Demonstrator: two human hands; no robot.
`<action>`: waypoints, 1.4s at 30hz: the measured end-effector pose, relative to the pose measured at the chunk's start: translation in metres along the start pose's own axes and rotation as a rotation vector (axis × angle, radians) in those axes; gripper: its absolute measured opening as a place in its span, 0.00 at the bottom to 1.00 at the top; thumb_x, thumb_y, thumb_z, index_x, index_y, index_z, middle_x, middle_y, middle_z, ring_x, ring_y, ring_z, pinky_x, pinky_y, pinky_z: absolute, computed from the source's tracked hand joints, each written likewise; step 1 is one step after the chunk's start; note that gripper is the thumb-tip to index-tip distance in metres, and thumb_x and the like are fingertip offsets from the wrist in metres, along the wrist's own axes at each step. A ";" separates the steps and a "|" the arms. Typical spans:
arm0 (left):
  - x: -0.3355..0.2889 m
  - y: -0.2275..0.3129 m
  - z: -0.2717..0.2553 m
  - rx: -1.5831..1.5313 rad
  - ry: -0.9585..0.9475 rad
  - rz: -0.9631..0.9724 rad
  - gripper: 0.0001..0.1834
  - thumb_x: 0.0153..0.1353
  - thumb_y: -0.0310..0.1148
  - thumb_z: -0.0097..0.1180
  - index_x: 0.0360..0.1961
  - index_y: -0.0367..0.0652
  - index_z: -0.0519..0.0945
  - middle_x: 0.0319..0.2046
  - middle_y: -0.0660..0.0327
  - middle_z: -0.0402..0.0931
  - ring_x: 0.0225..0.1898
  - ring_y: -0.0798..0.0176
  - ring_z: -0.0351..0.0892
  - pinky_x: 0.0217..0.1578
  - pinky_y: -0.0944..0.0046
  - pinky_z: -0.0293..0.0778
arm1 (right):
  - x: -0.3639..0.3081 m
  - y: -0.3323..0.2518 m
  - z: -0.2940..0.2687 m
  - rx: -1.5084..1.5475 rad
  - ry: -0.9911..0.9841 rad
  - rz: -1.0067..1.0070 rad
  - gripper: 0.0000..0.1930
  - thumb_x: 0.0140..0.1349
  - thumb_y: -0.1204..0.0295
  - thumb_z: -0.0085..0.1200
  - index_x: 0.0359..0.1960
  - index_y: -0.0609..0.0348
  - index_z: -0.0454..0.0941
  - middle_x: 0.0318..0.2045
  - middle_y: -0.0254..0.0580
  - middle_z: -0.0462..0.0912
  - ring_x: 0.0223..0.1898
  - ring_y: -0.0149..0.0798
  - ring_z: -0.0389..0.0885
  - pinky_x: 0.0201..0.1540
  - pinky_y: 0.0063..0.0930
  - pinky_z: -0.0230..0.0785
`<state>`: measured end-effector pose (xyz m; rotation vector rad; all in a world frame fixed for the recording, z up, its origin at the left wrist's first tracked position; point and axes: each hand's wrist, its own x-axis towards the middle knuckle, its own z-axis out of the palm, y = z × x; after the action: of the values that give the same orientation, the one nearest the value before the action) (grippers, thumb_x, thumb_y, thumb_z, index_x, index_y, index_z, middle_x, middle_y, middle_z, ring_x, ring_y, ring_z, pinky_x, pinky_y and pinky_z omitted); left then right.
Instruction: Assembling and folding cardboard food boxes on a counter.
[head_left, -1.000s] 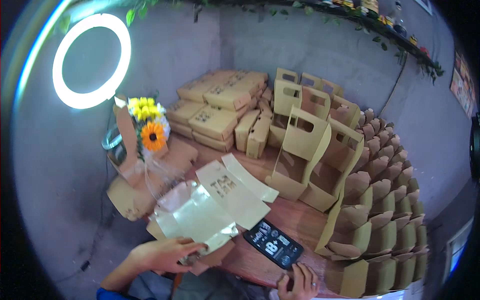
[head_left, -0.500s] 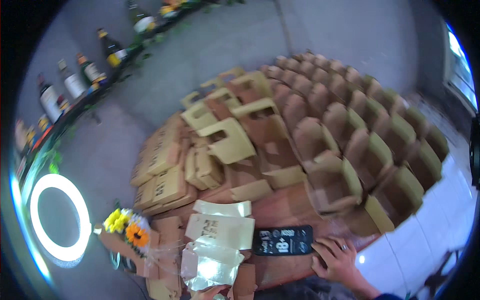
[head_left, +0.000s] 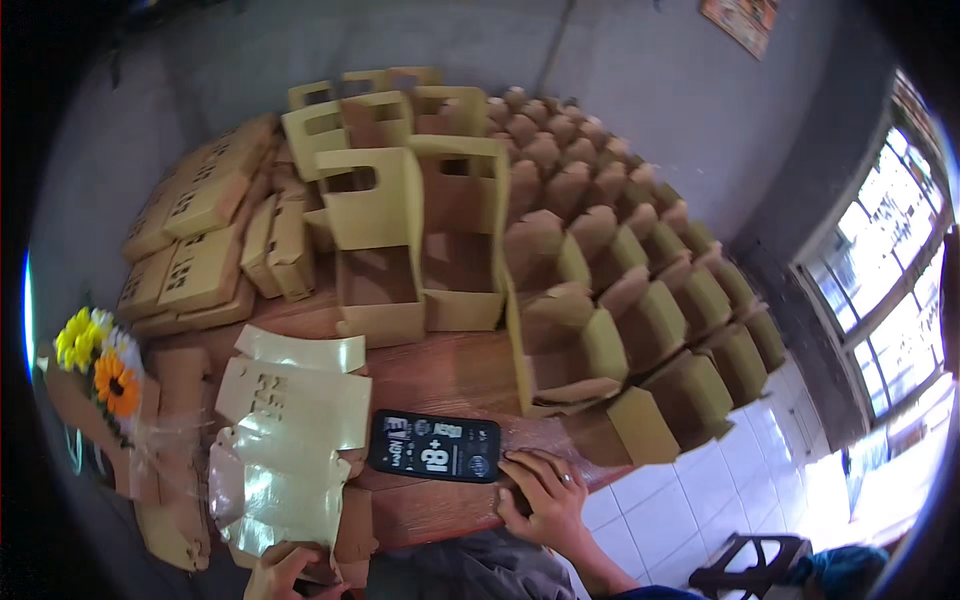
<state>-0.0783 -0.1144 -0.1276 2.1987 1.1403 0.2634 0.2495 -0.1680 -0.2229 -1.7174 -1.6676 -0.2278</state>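
Observation:
A flat, unfolded cardboard box [head_left: 285,440] with dark print and a shiny lower part lies at the front left of the table. My left hand [head_left: 290,572] has its fingers closed on the near edge of this box; the fingertips are partly hidden. Right of the box is a dark phone [head_left: 435,447] with white lettering, lying flat. My right hand [head_left: 545,500], a ring on one finger, rests on the table at the phone's right end. Its fingers are apart and slightly bent, holding nothing. More flat cardboard [head_left: 358,520] shows beneath the box.
Handled cardboard boxes [head_left: 370,215] stand open at the back middle. Many open-topped boxes [head_left: 570,340] fill the right side. Closed boxes [head_left: 205,270] are stacked at the back left, with artificial flowers [head_left: 115,380] nearer. A dark plastic stool [head_left: 750,565] stands on the tiled floor.
The view has swung to the right, so the table's things appear further left and the window shows more. More of my left hand is visible. My right hand stays beside the phone.

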 end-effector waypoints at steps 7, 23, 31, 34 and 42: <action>-0.015 -0.016 0.011 -0.060 0.074 0.072 0.19 0.55 0.34 0.65 0.44 0.34 0.76 0.38 0.52 0.79 0.34 0.53 0.82 0.33 0.61 0.78 | -0.005 -0.005 0.003 -0.048 0.012 -0.019 0.16 0.45 0.66 0.62 0.39 0.51 0.83 0.41 0.31 0.82 0.44 0.35 0.78 0.42 0.29 0.66; 0.000 0.005 0.021 -0.055 0.103 -0.046 0.22 0.44 0.37 0.74 0.36 0.36 0.80 0.36 0.55 0.80 0.38 0.57 0.82 0.38 0.62 0.78 | 0.003 0.006 -0.010 -0.016 -0.008 0.005 0.17 0.46 0.69 0.60 0.40 0.54 0.81 0.43 0.36 0.80 0.45 0.40 0.77 0.48 0.35 0.65; -0.008 -0.007 0.019 -0.109 0.202 0.146 0.16 0.43 0.33 0.73 0.33 0.39 0.83 0.36 0.57 0.80 0.38 0.55 0.81 0.39 0.62 0.77 | 0.000 -0.001 -0.006 0.052 -0.085 -0.016 0.19 0.47 0.69 0.62 0.44 0.54 0.81 0.47 0.37 0.79 0.49 0.42 0.76 0.52 0.36 0.64; -0.005 -0.018 0.028 -0.110 0.248 0.204 0.15 0.43 0.35 0.73 0.30 0.42 0.83 0.32 0.61 0.81 0.33 0.56 0.81 0.35 0.61 0.76 | -0.006 -0.001 -0.008 0.022 -0.092 -0.038 0.19 0.47 0.70 0.63 0.44 0.54 0.81 0.47 0.38 0.79 0.49 0.43 0.76 0.52 0.36 0.64; -0.008 -0.015 0.036 -0.064 0.226 0.200 0.13 0.44 0.36 0.72 0.29 0.43 0.83 0.33 0.62 0.81 0.33 0.55 0.81 0.38 0.61 0.76 | -0.016 -0.037 -0.018 0.424 0.014 -0.100 0.16 0.49 0.81 0.61 0.42 0.62 0.79 0.45 0.46 0.78 0.44 0.48 0.79 0.47 0.34 0.74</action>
<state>-0.0771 -0.1302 -0.1639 2.2707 1.0117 0.6396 0.2192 -0.1952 -0.2061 -1.3155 -1.6529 0.0662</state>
